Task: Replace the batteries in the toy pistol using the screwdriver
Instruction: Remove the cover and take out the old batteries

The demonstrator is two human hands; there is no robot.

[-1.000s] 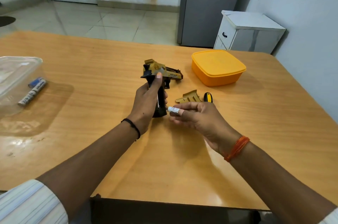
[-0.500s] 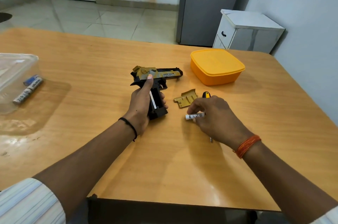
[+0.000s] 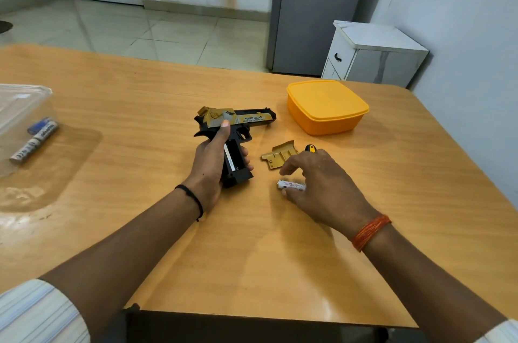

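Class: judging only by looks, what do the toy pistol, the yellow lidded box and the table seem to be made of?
Toy pistol: probably moulded plastic, matt black with gold panels.
Yellow lidded box: likely plastic, one even colour, soft sheen, rounded corners.
Table: wood or wood-look laminate, visible grain, glossy reflections.

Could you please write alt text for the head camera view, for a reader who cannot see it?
At a wooden table, a person's left hand grips a black-and-gold toy pistol with its grip compartment open, while the right hand rests over a white battery lying on the table. The gold cover lies beside them, an orange lidded box behind.
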